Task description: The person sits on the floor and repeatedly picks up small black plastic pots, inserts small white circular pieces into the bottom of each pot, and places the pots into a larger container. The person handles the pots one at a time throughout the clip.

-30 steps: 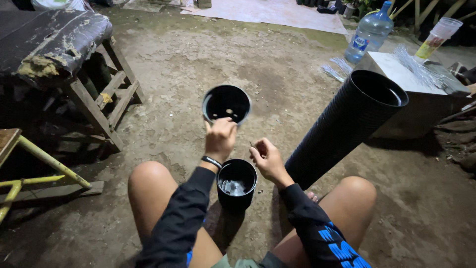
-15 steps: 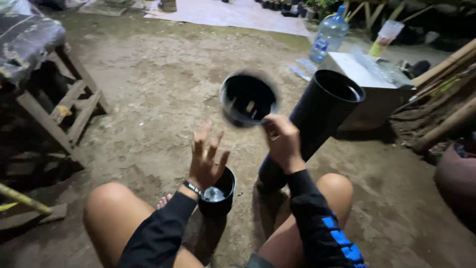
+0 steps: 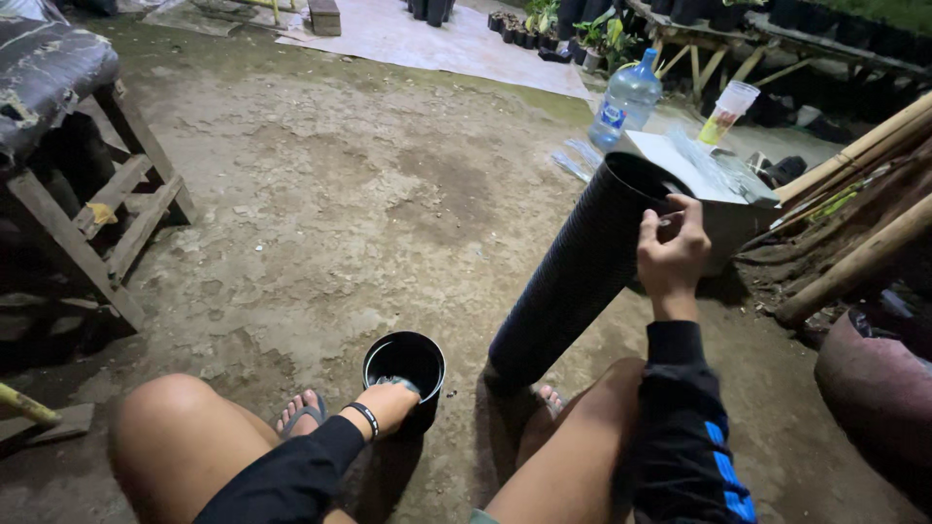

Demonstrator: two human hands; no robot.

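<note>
**Left hand at small pot, right hand at top of pot stack**

Nearest: both bare knees, black sleeves, sandalled feet on the dirt floor [image 3: 388, 204]. Person sits low over the ground.

Left hand [image 3: 388, 406] rests on the near rim of a small black pot [image 3: 406, 369]. Fingers curl over the rim and reach inside; how tightly they grip, cannot tell. A black band sits on the wrist. The pot stands upright on the dirt between the feet, round, dark, mouth open upward.

Just right of it: a long black stack of nested pots [image 3: 573, 281], tube-shaped with a ribbed surface. Base sits on the ground by the right foot; it tilts up and away to the right. Its open mouth faces up and away.

Right hand [image 3: 672, 254] is at the mouth of the stack, fingers bent and closed on the top rim, thumb on the outer side.

Room: open dirt ahead and to the left, bare in the middle. Left edge: a wooden bench [image 3: 87, 194] with a worn dark cushion. Right edge: bamboo poles [image 3: 854, 223] and a rounded reddish vessel [image 3: 874, 388]. Behind the stack: a pale box [image 3: 699, 180], a clear water bottle [image 3: 627, 105] and a plastic cup [image 3: 728, 112]. Far back: a pale mat [image 3: 437, 39] and rows of small plants [image 3: 544, 24].
</note>
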